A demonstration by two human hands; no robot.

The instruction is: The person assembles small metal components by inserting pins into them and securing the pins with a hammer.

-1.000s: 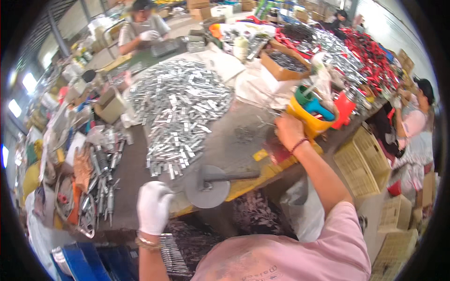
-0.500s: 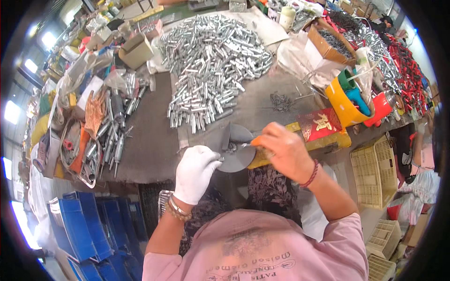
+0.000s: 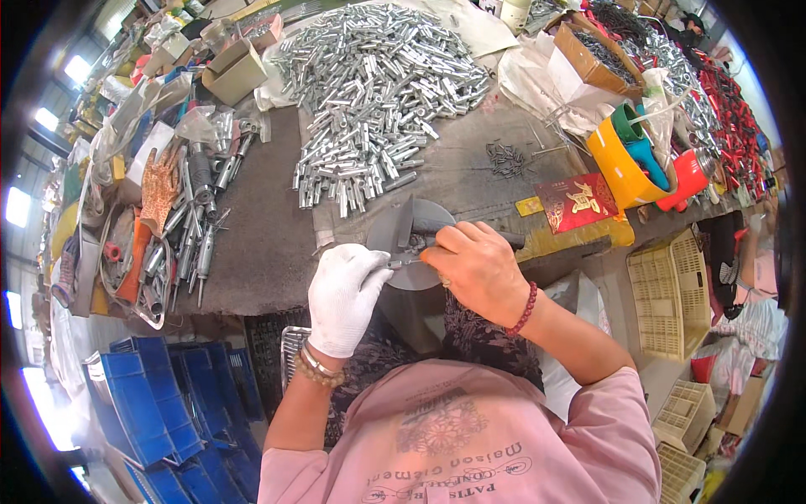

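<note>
My left hand (image 3: 342, 296), in a white knit glove, pinches a small metal part (image 3: 393, 265) over the near left side of a round grey metal plate (image 3: 420, 280). An upright dark fin (image 3: 406, 222) stands on that plate. My bare right hand (image 3: 485, 273) is closed, thumb and fingertips together close to the metal part, at the plate's right side. What those fingers hold is hidden. A dark rod-like end (image 3: 514, 241) shows behind the right knuckles; I cannot tell what it belongs to. Beyond the plate lies a large pile of silvery metal tubes (image 3: 378, 101).
Dark small pins (image 3: 506, 160) lie right of the pile, near a red packet (image 3: 578, 203). A yellow container (image 3: 625, 164) and a cardboard box of dark parts (image 3: 596, 55) stand at right. Tools and an orange glove (image 3: 158, 191) crowd the left. Blue bins (image 3: 143, 403) sit below.
My right hand has moved left and slightly down, bringing its fingertips close to the left hand's. The left hand stays pinched near the plate. The view has shifted slightly.
</note>
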